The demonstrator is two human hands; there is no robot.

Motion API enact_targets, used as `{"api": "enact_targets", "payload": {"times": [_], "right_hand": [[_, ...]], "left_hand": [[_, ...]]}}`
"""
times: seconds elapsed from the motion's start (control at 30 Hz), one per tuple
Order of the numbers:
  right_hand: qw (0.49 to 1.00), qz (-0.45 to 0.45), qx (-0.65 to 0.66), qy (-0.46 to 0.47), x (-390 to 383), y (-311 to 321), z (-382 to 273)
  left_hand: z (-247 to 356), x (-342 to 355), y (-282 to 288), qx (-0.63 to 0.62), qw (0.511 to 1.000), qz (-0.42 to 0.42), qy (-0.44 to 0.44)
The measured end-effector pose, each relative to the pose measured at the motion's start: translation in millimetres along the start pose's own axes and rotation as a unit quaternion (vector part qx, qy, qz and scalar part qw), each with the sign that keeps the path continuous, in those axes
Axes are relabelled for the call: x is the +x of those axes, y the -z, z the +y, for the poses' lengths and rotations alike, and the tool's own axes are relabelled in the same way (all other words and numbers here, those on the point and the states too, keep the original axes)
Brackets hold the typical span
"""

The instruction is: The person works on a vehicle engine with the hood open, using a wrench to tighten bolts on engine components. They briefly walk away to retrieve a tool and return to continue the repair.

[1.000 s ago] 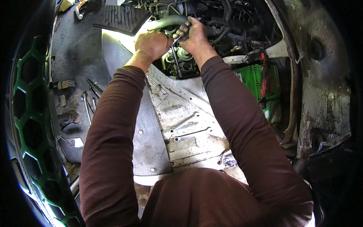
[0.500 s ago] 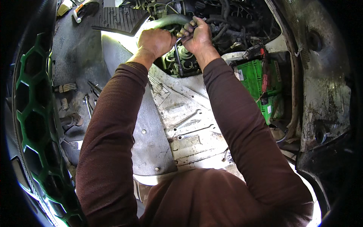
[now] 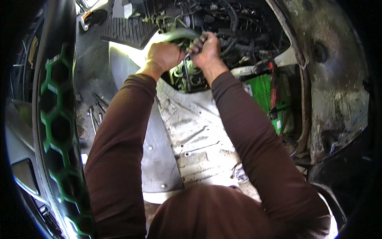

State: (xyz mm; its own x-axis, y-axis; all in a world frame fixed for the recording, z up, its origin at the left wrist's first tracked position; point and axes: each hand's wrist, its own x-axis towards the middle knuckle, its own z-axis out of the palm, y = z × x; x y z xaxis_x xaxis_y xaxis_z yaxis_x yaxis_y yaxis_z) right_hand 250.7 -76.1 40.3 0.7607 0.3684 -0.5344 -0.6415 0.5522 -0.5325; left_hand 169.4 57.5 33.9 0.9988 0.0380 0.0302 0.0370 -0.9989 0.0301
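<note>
Both hands are over the open engine bay, close together on a dark metal socket wrench [image 3: 186,69]. Its shaft points down from between the hands toward a round metal engine part [image 3: 194,71]. My left hand [image 3: 163,55] is a closed fist at the top of the shaft; its fingertips are hidden. Curled fingers of my right hand [image 3: 207,51] wrap the wrench's upper end from the other side. A pale, thick hose [image 3: 179,34] runs just behind the hands. The socket wrench's lower tip lies in shadow among the engine parts.
Two combination wrenches [image 3: 201,149] lie on the worn white metal floor, nearer me. A green battery [image 3: 268,93] with a red-clad cable [image 3: 273,85] sits right. Left are a ribbed pedal [image 3: 129,32], several tools [image 3: 95,115] and a green-and-black honeycomb-patterned steering wheel [image 3: 57,127].
The view has shifted a little, so the steering wheel stands further right and the floor lower. Both hands stay closed on the socket wrench, with hardly any movement against the engine.
</note>
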Motion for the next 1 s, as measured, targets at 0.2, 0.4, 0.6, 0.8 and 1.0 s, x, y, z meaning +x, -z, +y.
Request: {"api": "enact_targets", "payload": {"times": [0.2,0.4,0.6,0.8,1.0], "right_hand": [[0.996,-0.039,0.031,-0.070,4.9,1.2,-18.8],[0.989,-0.137,-0.007,-0.063,-8.0,3.7,-36.7],[0.967,-0.235,-0.036,-0.092,-15.7,17.2,-39.8],[0.962,-0.237,-0.036,-0.132,-13.1,17.1,-21.5],[0.931,-0.325,-0.029,-0.163,-6.1,29.6,-15.6]], "left_hand": [[14.4,-8.9,33.8,0.002,0.999,-0.011,0.035],[71.7,-30.2,104.0,0.010,0.989,-0.136,0.060],[92.1,-72.9,154.2,-0.081,0.969,-0.221,0.070],[83.2,-85.3,125.8,-0.144,0.965,-0.185,0.120],[105.6,-99.8,111.3,-0.144,0.963,-0.161,0.163]]}}
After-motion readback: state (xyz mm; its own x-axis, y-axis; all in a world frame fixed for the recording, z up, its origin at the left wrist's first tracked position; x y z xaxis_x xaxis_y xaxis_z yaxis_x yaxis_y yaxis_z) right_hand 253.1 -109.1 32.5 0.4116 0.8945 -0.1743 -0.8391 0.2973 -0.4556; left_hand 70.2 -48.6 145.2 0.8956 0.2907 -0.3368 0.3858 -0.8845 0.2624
